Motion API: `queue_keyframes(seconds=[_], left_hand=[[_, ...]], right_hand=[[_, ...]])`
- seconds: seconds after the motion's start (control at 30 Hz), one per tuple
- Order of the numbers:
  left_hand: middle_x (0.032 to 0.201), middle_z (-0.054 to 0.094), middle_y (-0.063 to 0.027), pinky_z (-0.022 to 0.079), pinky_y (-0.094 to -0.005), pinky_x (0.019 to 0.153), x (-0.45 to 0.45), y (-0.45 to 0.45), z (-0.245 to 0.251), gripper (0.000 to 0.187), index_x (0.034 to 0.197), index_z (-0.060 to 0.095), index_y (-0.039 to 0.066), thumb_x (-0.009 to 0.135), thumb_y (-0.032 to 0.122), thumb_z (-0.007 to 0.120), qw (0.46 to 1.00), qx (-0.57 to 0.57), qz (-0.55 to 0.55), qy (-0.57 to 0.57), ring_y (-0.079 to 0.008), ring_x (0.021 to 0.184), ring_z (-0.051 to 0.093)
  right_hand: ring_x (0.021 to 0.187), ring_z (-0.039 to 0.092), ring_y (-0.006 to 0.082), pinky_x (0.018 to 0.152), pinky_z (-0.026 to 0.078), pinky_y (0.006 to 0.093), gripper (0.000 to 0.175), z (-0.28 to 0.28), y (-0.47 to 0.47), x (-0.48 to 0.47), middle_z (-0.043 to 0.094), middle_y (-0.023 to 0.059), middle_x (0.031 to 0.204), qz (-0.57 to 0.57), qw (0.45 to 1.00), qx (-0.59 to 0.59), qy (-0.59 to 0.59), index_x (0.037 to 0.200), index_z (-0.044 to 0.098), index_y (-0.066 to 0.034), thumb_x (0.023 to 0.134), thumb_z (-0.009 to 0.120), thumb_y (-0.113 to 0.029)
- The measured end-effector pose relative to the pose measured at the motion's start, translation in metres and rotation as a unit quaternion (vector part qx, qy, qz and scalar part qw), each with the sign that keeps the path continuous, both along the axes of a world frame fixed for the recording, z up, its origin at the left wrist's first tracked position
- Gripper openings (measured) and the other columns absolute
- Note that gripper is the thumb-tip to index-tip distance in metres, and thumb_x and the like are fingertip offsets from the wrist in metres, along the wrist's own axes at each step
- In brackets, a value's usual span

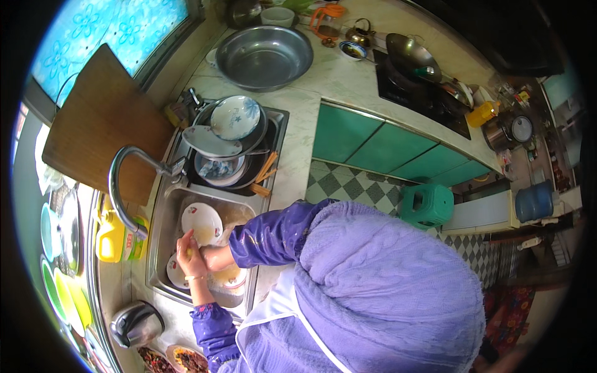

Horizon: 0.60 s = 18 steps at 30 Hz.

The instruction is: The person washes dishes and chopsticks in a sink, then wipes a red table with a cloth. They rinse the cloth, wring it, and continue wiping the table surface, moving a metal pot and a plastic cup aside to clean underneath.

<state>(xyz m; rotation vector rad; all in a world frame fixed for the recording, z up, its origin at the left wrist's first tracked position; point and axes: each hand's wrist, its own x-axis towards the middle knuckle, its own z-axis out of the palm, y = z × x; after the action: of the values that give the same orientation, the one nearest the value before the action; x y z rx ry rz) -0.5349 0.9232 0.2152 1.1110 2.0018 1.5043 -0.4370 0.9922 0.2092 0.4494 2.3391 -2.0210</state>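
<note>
Both my hands are together inside the stainless steel sink basin (156, 272). My left hand (192, 261), with a bracelet at the wrist, lies across my right hand (217, 258) and hides most of its fingers. Something small and yellowish, perhaps a sponge, shows at the left fingers; I cannot tell which hand holds it. A white plate with red motifs (201, 218) leans just above my hands. A second patterned plate (174, 274) sits to their left, and another plate (235, 279) lies lower right in cloudy water, partly covered by my right forearm.
A curved tap (122, 165) arches over the basin's left rim beside a yellow detergent bottle (109, 238). Stacked bowls (235, 116) and wooden chopsticks (267, 165) fill the upper basin. A cutting board (105, 126) leans behind. A large metal basin (263, 56) stands on the counter.
</note>
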Motion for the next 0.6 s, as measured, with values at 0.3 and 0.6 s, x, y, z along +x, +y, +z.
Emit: queue_keyframes(seconds=[0.3,0.6], left_hand=[[0.078,0.064,-0.0048,0.046,-0.0327,0.066,0.042,0.011,-0.078,0.027,0.085,0.062,-0.001,0.095,0.024,0.054,0.941,-0.021,0.313,-0.126,-0.0153,0.072,0.054],[0.138,0.045,-0.0137,0.032,-0.0481,0.106,0.048,-0.043,-0.005,0.059,0.131,0.05,0.011,0.074,0.011,0.062,0.936,-0.108,0.083,0.324,-0.0362,0.128,0.04]], right_hand=[[0.084,0.066,0.037,0.071,0.05,0.046,0.03,-0.094,0.013,0.015,0.068,0.0223,0.09,0.097,0.965,0.244,0.004,0.1,0.066,-0.0066,0.079,0.062,-0.028],[0.067,0.061,0.0153,0.053,0.048,0.0278,0.04,-0.016,0.067,0.022,0.064,0.0073,0.086,0.179,0.951,-0.122,-0.221,0.113,0.057,-0.0054,0.074,0.066,-0.011]])
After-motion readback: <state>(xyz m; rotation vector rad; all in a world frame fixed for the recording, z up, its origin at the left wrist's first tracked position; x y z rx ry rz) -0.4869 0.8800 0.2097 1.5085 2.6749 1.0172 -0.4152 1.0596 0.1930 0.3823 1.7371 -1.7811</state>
